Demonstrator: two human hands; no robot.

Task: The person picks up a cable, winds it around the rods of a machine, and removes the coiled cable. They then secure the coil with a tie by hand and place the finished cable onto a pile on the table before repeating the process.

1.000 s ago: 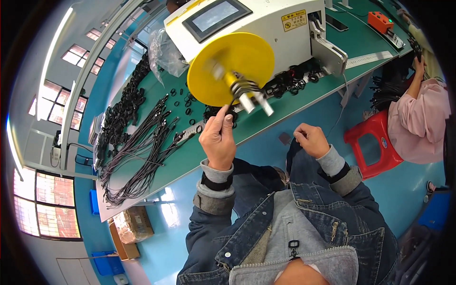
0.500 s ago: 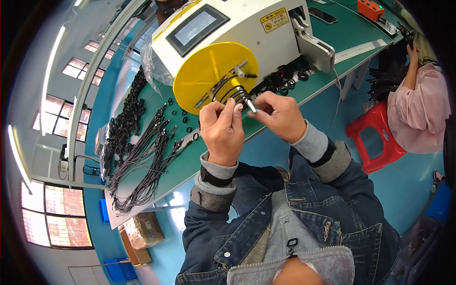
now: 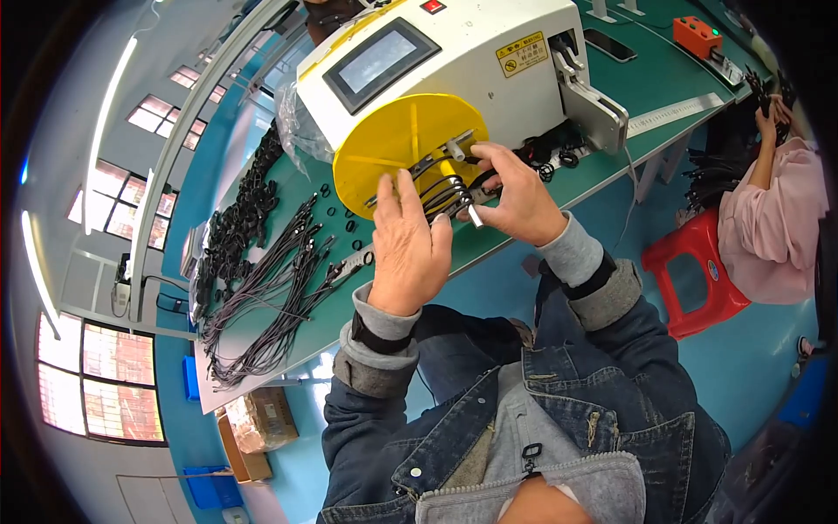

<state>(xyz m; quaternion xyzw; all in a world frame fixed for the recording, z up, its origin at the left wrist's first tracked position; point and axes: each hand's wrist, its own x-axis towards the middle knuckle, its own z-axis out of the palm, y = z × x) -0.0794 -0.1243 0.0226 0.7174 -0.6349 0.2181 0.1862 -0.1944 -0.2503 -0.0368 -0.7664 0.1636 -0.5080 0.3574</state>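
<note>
A coil of black cable (image 3: 447,196) is wound round the posts on the face of a yellow disc (image 3: 371,166), which is mounted on a white winding machine (image 3: 454,74). My left hand (image 3: 408,249) is at the coil's left side, fingers stretched upward in front of the disc and thumb beside the loops. On the coil's right, my right hand (image 3: 522,199) has its fingers curled round the loops, thumb below and index finger above. A bare metal pin tip (image 3: 476,216) sticks out near the right thumb. Some of the right fingertips are hidden.
Bundles of dark cables (image 3: 271,297) and a heap of black coils (image 3: 231,231) lie left on the green table. Small black rings (image 3: 351,225) are scattered near the disc. A ruler (image 3: 676,115) and phone (image 3: 611,45) lie right. A person in pink sits on a red stool (image 3: 698,271).
My left hand has gone from a pinch at the coil to stretched fingers. My right hand has moved from the pin tip up round the loops. The view has shifted slightly.
</note>
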